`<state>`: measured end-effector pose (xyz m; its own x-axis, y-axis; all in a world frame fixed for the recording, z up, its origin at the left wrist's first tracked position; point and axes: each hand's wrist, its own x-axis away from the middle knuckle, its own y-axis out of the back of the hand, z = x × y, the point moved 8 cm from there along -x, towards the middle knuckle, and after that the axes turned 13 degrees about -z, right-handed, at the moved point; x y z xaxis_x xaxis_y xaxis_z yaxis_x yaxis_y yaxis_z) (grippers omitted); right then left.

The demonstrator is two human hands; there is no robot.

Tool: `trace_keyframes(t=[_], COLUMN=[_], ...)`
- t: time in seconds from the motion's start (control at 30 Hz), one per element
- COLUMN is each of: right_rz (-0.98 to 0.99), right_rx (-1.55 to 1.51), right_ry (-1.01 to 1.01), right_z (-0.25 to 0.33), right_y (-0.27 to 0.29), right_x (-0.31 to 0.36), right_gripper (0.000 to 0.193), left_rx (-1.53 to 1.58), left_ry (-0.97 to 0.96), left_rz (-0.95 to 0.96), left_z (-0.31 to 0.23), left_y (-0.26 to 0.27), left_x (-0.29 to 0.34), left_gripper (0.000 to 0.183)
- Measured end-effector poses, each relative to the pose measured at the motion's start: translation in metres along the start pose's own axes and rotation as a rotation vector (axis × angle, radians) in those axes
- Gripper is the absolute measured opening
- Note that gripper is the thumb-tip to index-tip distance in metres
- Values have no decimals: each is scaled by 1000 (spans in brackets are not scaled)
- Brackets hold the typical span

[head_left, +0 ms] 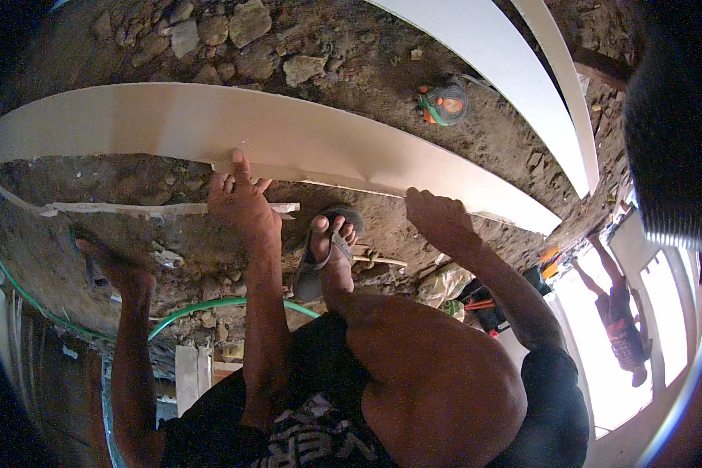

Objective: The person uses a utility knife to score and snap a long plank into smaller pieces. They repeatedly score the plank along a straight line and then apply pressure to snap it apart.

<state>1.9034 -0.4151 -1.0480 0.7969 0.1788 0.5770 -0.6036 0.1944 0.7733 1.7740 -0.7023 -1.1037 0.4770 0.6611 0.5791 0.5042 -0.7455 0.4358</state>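
A long, pale board strip [288,129] with a ragged near edge lies across the dirt before me, bowed by the lens. My left hand [246,203] grips that near edge, index finger laid on the face and the other fingers curled below. Further right, my right hand [443,222] is closed in a fist against the same edge. Whatever it may hold is hidden by the fingers. A thin, torn strip [148,209] of similar pale material lies on the ground beside my left hand. My sandalled foot [331,246] rests between my hands.
Beyond the board sits a rounded orange, green and grey tool [444,103], apparently a tape measure. More white strips [507,62] lie at upper right; stones [246,23] are scattered at upper left. A green hose [203,306] curves past my legs. A person [622,320] stands at far right.
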Motion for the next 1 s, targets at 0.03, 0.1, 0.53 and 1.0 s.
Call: trace_keyframes(t=[0.03, 0.1, 0.53, 1.0], right_rz=[-41, -16, 14, 52], right_rx=[55, 44, 106, 173], right_ry=[37, 37, -23, -114], right_z=[-4, -9, -42, -103], right_y=[2, -5, -19, -48], right_x=[6, 8, 44, 99], right_gripper=[12, 12, 9, 8], left_rx=[-35, -121, -167, -147], left_ry=[-11, -159, -189, -175], left_rz=[-22, 15, 67, 81], left_z=[1, 2, 0, 8], left_y=[3, 10, 3, 5], left_x=[-1, -8, -5, -17], left_gripper=[45, 45, 39, 45])
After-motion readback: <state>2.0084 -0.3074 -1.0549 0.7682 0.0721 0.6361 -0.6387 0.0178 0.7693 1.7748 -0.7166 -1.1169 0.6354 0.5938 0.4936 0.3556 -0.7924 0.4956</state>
